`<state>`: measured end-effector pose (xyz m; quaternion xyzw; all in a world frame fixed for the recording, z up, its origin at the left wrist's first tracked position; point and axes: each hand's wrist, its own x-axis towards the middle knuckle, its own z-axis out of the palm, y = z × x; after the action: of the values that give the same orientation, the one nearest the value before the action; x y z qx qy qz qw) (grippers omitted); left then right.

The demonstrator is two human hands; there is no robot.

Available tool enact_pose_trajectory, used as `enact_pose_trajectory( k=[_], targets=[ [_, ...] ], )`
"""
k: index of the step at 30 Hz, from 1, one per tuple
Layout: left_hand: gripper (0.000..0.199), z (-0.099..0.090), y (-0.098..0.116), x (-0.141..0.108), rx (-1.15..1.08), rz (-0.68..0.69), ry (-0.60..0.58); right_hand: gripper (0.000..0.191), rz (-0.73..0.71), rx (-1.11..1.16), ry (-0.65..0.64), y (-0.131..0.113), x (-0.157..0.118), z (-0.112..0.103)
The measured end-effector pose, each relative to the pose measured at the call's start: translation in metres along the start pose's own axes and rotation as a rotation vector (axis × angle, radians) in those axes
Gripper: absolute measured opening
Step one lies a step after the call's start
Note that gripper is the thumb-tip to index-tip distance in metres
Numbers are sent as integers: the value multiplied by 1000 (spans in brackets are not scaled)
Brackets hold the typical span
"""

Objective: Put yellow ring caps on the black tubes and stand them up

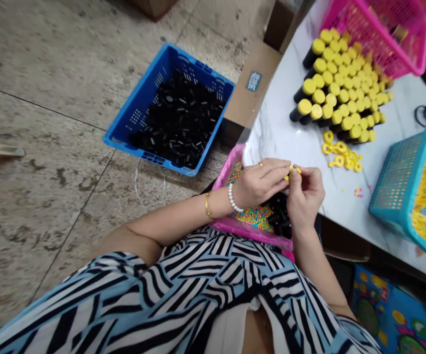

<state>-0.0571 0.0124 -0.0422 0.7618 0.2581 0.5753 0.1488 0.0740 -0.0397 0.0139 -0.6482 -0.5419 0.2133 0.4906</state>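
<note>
My left hand and my right hand meet above a pink basket at my lap, by the table's edge. Their fingertips pinch a small yellow plastic piece; most of it is hidden by the fingers. The fingers of my left hand lie close together, bent over it, while thumb and forefinger of my right hand press on it. Below the hands, the basket holds tiny coloured beads and several black tubes. A small heap of yellow rings with short tabs lies on the table to the right.
Many black tubes with yellow caps stand grouped on the marbled table. Behind them is a pink basket; at right, a turquoise basket of yellow pieces. A blue crate of black parts stands left, beside a cardboard box.
</note>
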Motion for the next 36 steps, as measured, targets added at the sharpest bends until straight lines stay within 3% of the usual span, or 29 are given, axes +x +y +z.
enact_pose_trajectory(
  k=[2,4,9,11,15,19,23,28,31,33,36],
  targets=[
    [24,0,-1,1,15,29,7,16,-46,5,26,6,-2,-3],
    [24,-1,0,1,27,28,0,22,8,49,-26,8,1,-9],
    [24,-6,8,3,35,-131,-74,24,295,150,-386,-5,31,-26],
    [23,-9,10,7,32,-187,-114,22,273,93,-446,-13,42,-27],
    [26,-13,10,11,32,-211,-135,24,190,29,-417,-17,42,-23],
    [33,-13,12,8,59,-237,-165,28,240,64,-485,-8,34,-27],
    [29,-12,11,5,158,-322,-215,33,274,67,-621,-5,42,-29],
    [37,-10,17,2,209,-349,-278,30,108,-68,-518,-5,45,-21],
    [35,-13,18,2,264,-326,-319,27,99,-60,-480,3,33,-19],
    [32,-15,4,6,253,-311,-361,29,176,62,-409,14,23,-18],
    [27,-18,-29,24,277,-346,-322,35,277,304,-243,31,3,-21]
  ],
)
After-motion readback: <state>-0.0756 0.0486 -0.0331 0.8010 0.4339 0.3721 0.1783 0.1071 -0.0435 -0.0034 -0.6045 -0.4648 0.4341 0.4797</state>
